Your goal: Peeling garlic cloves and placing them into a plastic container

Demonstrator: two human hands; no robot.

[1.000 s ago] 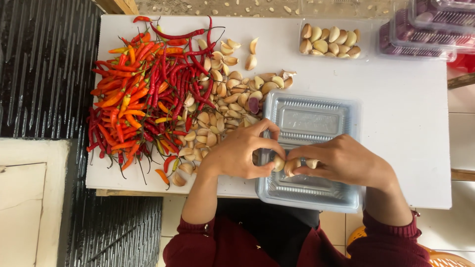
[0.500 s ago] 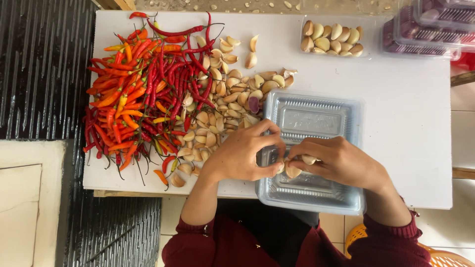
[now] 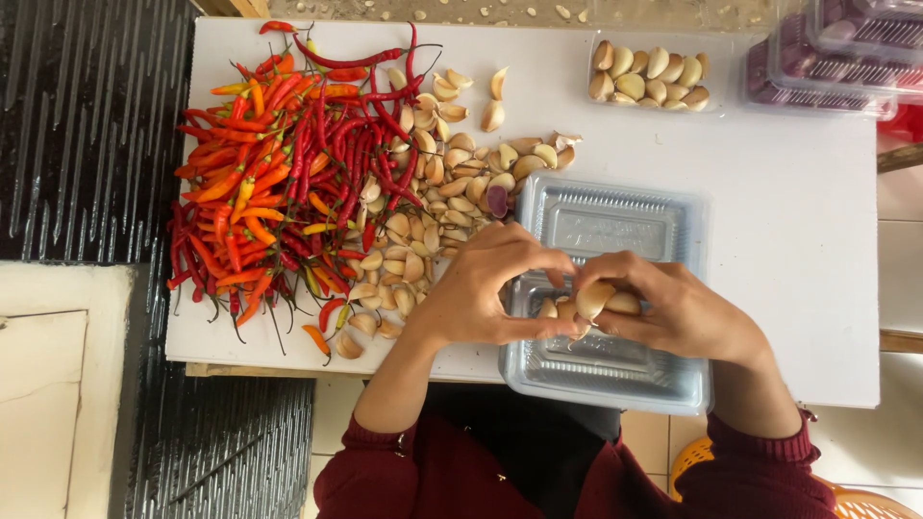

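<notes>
Over the open clear plastic clamshell tray [image 3: 615, 370] on the white bench [image 3: 788, 240], the right hand [image 3: 673, 308] and left hand [image 3: 481, 288] pinch garlic cloves [image 3: 591, 300] in curled fingers; they look light, firm, papery-skinned, best gripped across the middle.

A clear plastic clamshell container [image 3: 615, 226] lies open at the near edge of the white table [image 3: 798, 240], its ribbed lid half further from the person and its tray half holding a few garlic cloves. A small clear tray [image 3: 649, 108] of garlic cloves sits at the far edge. Beside it, at the right corner, stand closed clear boxes [image 3: 827, 91] with purple contents.
</notes>
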